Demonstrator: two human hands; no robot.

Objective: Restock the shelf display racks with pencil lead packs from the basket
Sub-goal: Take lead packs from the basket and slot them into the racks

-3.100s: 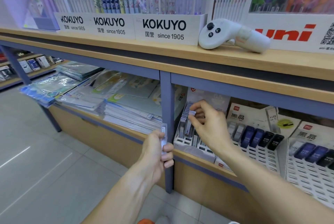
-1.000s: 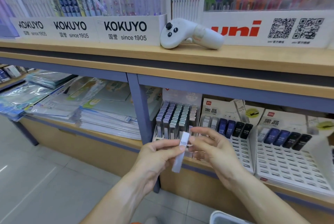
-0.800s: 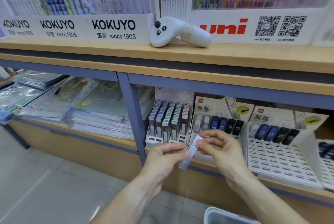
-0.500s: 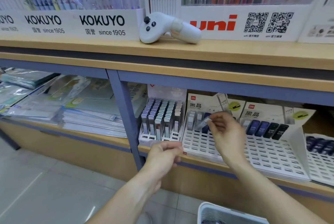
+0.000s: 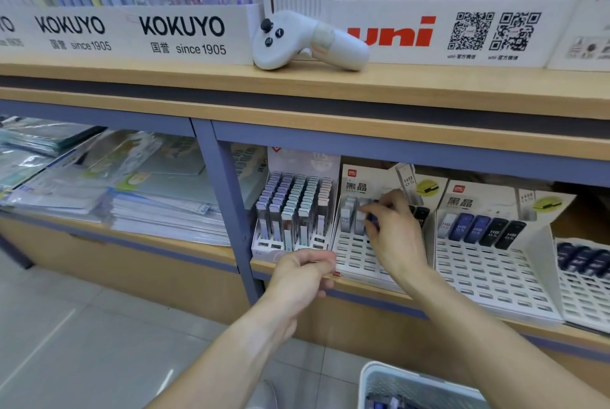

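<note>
My right hand (image 5: pixel 394 235) reaches into the middle white display rack (image 5: pixel 355 255). Its curled fingertips pinch a pencil lead pack (image 5: pixel 372 219) at the back row, beside two white HB packs (image 5: pixel 346 218); the hand hides most of the pinched pack. My left hand (image 5: pixel 303 273) hovers at the shelf's front edge, fingers loosely curled, with nothing in it. The left rack (image 5: pixel 293 210) is packed with pastel packs. A third rack (image 5: pixel 488 265) holds one row of blue and black packs (image 5: pixel 478 230). The white basket (image 5: pixel 373 372) sits on the floor at the bottom right.
A white handheld controller (image 5: pixel 308 40) lies on the upper wooden shelf (image 5: pixel 429 85), which overhangs the racks. A blue upright post (image 5: pixel 227 210) stands left of the racks. Stacks of plastic-sleeved paper (image 5: pixel 148 197) fill the left bay. Another rack (image 5: pixel 584 280) is at the far right.
My left hand passed the clear HB pack to my right hand, then dropped empty to the shelf edge. My right hand carried the pack up into the middle rack's back row.
</note>
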